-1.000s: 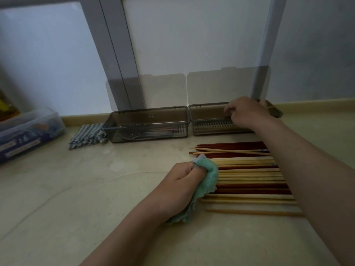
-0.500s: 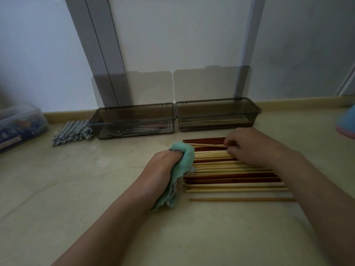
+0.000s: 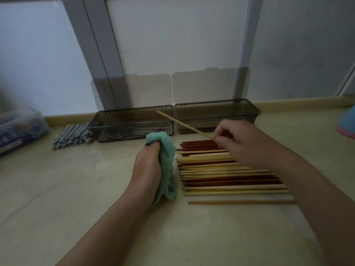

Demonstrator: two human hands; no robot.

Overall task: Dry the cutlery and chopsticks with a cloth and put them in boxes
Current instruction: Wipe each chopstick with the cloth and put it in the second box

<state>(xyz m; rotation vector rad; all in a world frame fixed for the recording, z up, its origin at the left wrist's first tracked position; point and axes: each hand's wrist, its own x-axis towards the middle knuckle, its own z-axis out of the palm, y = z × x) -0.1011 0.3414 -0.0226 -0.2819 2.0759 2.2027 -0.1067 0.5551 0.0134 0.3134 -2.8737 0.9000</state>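
Head camera looking down, and up off the counter (image 3: 76, 189) with one pale chopstick (image 3: 184, 124), pinched at its near end between thumb and fingertips of the right hand (image 3: 244, 144), slanting up and leftward, far tip hanging in front of the left box (image 3: 107, 135). Below that hand, flat on the counter, a long row of chopsticks (image 3: 221, 175), pale wood and dark red mixed, side by side, tips pointing left. Just nearer than the row, across a small gap, a single brown chopstick (image 3: 240, 202) on its own. At the left end of the row, bunched tight in the curled fingers of the left hand (image 3: 148, 169), a teal cloth (image 3: 167, 160), one fold drooping to the counter beside the chopstick tips. Not yet touching the lifted chopstick. Further back, against the window (image 3: 172, 35), two smoky see-through boxes end to end, lids (image 3: 149, 89) standing open and upright behind them: left box with cutlery (image 3: 123, 134) lying inside, right box (image 3: 217, 110) showing a slotted tray at the bottom, anything else in it hard to make out. Left of the boxes, a folded checked cloth (image 3: 73, 134); beyond that, at the edge, a clear lidded tub (image 3: 21, 129) with colourful things inside, blurred. Far right, a blue and pink object (image 3: 347, 121), cut off, impossible to identify.
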